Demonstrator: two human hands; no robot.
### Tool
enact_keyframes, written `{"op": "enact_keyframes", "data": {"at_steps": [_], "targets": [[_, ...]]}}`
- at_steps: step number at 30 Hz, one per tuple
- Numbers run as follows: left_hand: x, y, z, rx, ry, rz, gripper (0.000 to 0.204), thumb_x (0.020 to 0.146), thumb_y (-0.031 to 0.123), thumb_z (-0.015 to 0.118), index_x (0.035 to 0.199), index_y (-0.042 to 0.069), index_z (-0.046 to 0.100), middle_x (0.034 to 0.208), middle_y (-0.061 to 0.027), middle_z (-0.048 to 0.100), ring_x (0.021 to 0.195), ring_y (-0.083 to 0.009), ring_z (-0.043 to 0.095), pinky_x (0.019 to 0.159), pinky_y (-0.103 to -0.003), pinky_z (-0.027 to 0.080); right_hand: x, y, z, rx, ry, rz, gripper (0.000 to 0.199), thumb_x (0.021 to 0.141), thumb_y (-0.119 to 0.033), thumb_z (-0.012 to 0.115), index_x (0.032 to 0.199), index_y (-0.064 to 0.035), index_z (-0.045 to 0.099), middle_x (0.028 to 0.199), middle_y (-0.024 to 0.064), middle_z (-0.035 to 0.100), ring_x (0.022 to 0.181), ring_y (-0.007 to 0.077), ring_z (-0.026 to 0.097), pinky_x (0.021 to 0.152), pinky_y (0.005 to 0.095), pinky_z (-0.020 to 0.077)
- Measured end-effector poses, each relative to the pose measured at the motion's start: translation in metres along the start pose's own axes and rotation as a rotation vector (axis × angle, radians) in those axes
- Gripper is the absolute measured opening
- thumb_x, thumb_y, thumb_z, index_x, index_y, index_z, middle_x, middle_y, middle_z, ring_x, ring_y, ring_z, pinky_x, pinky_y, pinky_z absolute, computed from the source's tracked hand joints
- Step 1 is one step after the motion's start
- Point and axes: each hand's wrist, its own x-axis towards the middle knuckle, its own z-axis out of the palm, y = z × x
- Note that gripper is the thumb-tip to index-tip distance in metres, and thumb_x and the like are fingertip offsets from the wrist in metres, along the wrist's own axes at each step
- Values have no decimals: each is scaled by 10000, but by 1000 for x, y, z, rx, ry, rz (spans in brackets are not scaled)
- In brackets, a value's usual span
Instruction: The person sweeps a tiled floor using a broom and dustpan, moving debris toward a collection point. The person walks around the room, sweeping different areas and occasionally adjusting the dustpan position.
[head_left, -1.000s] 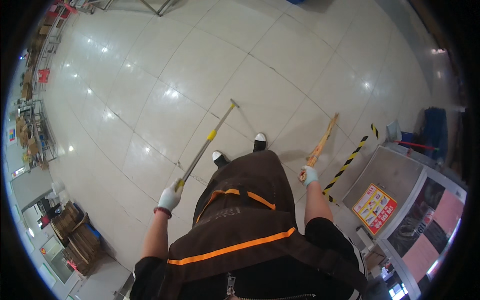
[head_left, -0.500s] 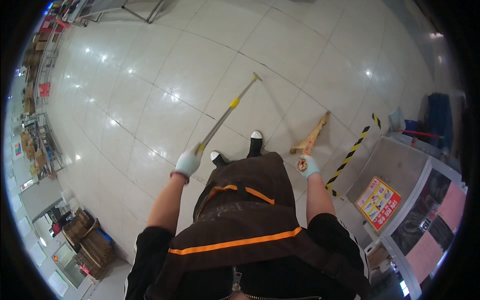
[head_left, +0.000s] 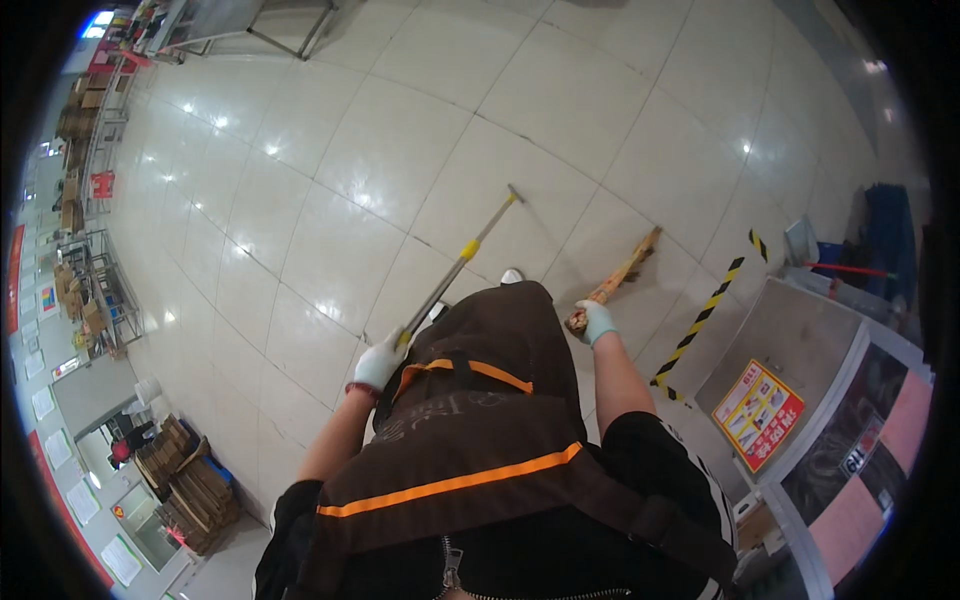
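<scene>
Pole (head_left: 457, 267): head nearer the shoes (head_left: 512, 276) than half a second ago, twelve o'clock from the apron (head_left: 465, 425).
Left hand (head_left: 380, 364): ten o'clock, wrapped round pole's near end.
Right hand (head_left: 597, 321): two o'clock, gripping tan bundle (head_left: 630, 268).
Handling: steady left grip, bundle clear of pole, seems best.

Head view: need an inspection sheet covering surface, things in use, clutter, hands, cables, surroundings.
Surface: glossy pale tile floor, reflecting lights.
Job's things: grey-and-yellow long-handled tool with short crosswise head; long tan bundle, material unclear.
Clutter: flattened cardboard stack, lower left.
Grippers: left hand, gloved, closed around the tool's handle; right hand, gloved, closed around the bundle.
Cables: nothing seen.
Surroundings: black-and-yellow striped tape and grey cabinet, right.
</scene>
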Motion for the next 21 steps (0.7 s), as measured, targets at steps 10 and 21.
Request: {"op": "enact_keyframes", "data": {"at_steps": [10,21], "targets": [[96,76,-51,-90,66,138,401,887,308,428,1241,128,484,1043,-215,594,963,-384,561,820,-452,444,-6,-4,-19,239,-59,-104,180,787,-29,517,835,-45,344,626,70,438,436,188,447,407,329,427],[-34,-87,-26,-328,202,-30,405,835,270,579,1194,89,530,938,-215,624,856,-370,609,715,-431,486,16,-118,35,98,202,-48,309,908,-199,445,635,-116,326,483,22,233,393,151,226,419,295,313]]}}
